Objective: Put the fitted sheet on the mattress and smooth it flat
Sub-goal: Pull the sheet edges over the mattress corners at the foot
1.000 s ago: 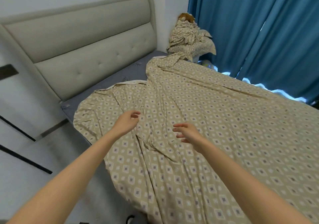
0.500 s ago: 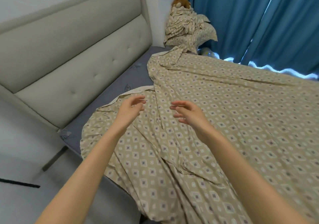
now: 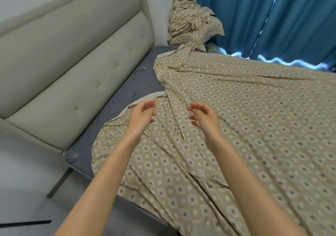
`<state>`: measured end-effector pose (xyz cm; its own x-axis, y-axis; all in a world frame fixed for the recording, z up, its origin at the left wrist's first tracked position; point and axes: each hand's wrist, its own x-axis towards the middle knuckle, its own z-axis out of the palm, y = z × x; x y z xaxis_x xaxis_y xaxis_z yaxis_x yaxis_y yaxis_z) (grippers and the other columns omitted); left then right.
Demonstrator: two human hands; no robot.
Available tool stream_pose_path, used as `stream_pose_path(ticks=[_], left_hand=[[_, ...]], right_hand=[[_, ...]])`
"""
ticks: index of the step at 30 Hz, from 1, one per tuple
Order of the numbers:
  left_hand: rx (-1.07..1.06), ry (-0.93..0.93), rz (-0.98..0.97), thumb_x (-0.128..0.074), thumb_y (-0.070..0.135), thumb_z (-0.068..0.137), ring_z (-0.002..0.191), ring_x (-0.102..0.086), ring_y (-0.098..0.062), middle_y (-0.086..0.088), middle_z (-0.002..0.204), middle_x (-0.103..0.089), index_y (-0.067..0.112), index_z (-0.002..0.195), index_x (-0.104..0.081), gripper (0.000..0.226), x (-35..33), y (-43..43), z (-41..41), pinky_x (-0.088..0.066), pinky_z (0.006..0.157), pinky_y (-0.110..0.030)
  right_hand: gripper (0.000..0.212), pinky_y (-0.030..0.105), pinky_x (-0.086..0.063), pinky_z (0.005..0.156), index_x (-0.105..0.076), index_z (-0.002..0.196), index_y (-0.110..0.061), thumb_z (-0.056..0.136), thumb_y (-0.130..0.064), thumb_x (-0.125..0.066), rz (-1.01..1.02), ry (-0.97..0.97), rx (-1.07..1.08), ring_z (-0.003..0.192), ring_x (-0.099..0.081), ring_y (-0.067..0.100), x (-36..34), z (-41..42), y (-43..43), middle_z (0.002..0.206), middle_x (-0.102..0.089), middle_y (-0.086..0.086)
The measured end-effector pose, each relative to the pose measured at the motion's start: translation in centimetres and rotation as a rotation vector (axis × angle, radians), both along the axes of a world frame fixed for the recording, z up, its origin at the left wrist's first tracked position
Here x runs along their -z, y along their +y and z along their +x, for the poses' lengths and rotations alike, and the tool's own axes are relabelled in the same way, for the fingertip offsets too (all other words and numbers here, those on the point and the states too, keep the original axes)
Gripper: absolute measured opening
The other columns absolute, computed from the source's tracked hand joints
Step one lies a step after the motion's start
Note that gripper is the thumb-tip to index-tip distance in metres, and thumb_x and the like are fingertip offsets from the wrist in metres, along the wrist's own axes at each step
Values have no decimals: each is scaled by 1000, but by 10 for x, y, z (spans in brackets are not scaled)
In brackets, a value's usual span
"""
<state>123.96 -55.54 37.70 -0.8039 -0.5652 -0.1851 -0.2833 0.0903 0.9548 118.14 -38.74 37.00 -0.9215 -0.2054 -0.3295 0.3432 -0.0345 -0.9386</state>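
L hand point(image 3: 141, 116) & R hand point(image 3: 203, 118) bare; forearms bare

Your left hand point(image 3: 141, 114) and right hand point(image 3: 204, 116) hover, fingers loosely curled and empty, above the rumpled sheet point(image 3: 236, 126). Toward the headboard point(image 3: 72, 68), a strip of grey mattress point(image 3: 116, 112) lies bare beside the sheet's edge.

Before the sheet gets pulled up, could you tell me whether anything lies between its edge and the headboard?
Nothing visible does: only bare mattress shows between the sheet and the headboard; the bedding bundle sits at the far corner.
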Motion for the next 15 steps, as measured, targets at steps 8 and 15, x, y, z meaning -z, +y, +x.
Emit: stream_pose_path(ticks=[8,15], left_hand=[[52,-116,-57,-42,7,95,100,-57,-13,4,118,-57,19,120,-57,31,47,-68,-2,-48,74,-22],[172,-228,-119,-43,6,94,114,-57,-20,2,118,-57,17,119,-57,31,89,-178,-24,-50,90,-33]], right_hand=[[21,22,-47,72,-60,112,-18,96,-11,-49,110,-45,-39,80,-59,9,32,1,-55,109,-66,-4],[22,23,-46,71,-61,110,-18,96,-9,-46,207,-80,53,77,-58,8,73,-13,-143,106,-65,-4]])
